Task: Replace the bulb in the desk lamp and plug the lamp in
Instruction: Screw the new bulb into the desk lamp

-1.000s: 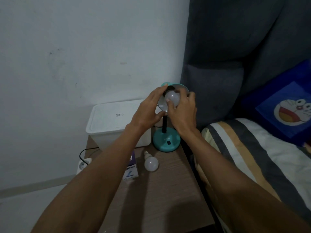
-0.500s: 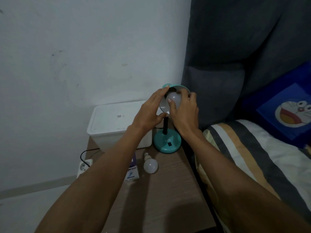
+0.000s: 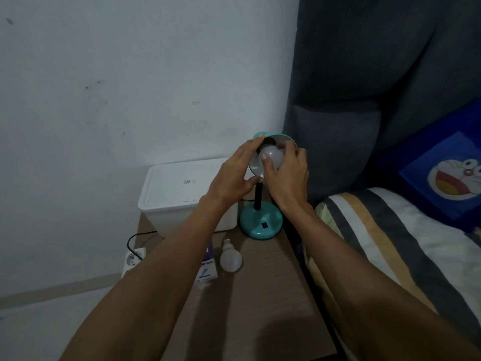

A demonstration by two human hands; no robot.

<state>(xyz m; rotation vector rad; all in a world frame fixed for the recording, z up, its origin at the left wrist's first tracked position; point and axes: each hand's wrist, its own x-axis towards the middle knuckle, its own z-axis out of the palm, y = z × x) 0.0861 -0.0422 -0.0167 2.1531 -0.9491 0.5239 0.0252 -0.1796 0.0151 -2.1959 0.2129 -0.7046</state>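
On the worktop (image 3: 260,295), the white storage box (image 3: 182,196) carries a small print too blurred to read. The left hand (image 3: 231,178) grips the teal lamp shade (image 3: 279,138). The right hand (image 3: 289,178) holds the bulb (image 3: 273,158) inside the shade; a spare bulb (image 3: 230,260) lies beside a purple carton (image 3: 207,273) with unreadable writing.

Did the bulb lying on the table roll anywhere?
No. The loose bulb lies in the same spot beside the purple box, in front of the lamp base; only the camera shifted slightly.

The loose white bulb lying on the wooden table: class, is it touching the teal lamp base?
Apart. The head view shows a strip of bare wooden table between the loose white bulb and the teal lamp base.
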